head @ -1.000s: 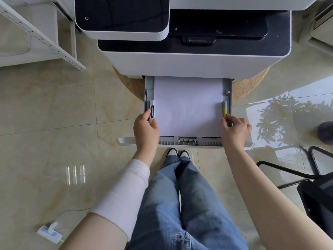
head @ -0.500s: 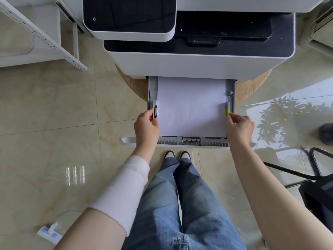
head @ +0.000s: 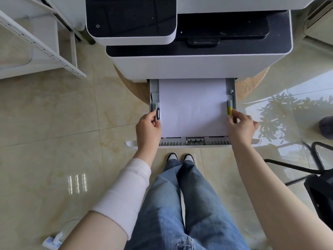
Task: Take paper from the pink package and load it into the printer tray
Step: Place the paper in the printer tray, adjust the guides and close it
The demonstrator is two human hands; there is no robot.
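Note:
A white stack of paper lies flat in the pulled-out grey printer tray, under the white and black printer. My left hand rests at the tray's left side, fingers on the grey side guide. My right hand is at the tray's right side, fingertips pinching the yellow-tipped guide. Both guides sit against the paper's edges. The pink package is not in view.
A white shelf frame stands at the left. A black chair is at the right. A white power strip lies on the tiled floor at lower left. A round wooden stand shows under the printer.
Both hands have shifted slightly up along the tray sides toward the guides. The paper and tray stay where they were.

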